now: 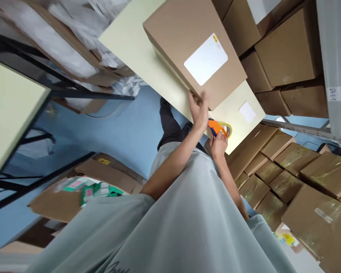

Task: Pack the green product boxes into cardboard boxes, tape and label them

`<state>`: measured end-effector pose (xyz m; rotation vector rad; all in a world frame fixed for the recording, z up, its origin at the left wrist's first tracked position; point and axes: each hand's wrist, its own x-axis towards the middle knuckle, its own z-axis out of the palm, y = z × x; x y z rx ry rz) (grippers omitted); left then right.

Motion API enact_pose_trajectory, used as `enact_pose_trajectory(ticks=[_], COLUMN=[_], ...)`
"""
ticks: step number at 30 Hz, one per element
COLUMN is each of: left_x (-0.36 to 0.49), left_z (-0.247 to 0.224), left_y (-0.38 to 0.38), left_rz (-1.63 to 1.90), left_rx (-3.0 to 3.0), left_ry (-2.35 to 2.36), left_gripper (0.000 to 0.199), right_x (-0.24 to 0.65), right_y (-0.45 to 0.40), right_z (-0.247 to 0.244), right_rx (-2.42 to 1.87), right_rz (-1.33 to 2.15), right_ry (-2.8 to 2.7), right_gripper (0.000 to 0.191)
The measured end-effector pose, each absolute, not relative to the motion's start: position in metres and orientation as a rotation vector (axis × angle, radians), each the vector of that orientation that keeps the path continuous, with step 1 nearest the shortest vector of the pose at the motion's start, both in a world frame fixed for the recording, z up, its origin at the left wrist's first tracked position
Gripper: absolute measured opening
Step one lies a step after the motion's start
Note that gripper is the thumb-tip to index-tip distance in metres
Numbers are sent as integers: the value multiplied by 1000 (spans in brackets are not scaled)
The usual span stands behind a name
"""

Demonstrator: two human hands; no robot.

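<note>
A brown cardboard box (176, 28) with a white label (207, 60) on its upper face lies on a pale yellow table (147, 70). At the box's near edge is my left hand (199, 113), its thumb and a finger spread apart and slightly blurred. Whether it presses on the cardboard I cannot tell. My right hand (219, 145) is closed around an orange tape dispenser (215, 127). A roll of yellowish tape (229, 130) sits in the dispenser, just right of my left wrist and over the table's near end.
A small white paper (247, 112) lies on the table's right part. Stacked cartons (287, 49) stand beyond it, and more taped cartons (287, 185) fill the lower right. On the left are an open carton of green-and-white packets (102, 189) and a black metal frame (93, 94).
</note>
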<state>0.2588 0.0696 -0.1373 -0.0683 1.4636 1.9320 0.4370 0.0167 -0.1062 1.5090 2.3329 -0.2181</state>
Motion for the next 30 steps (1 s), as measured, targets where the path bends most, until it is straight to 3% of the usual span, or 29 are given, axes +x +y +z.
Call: enact_pose_trajectory(ticks=[4,6,13,22,28,30], left_x=[240,214,136,138,133,133], left_z=[-128,-135,-134,-119,-118,-117], left_y=[77,69,44,35,34,34], left_rz=[1890,1786,1362,1212,1166,1140], left_rx=[70,155,380,434,451,465], left_ry=[1514,1508,1521,1588,1570,1589], left_gripper=[94,97,92,77,79,79], right_x=[424,408,365,501,496,478], right_y=[8,-3,-21,-45,67,117], right_z=[-98,-97,-100,-80,-102,-111], right_rx=[1426,1362,1399,1693,1789,1758], right_rz=[-308,-417,-799,-612,-456,-478], right_ry=[2334,2348,2366,2234,2290,2364], right_gripper=[22,20,29,25,34,57])
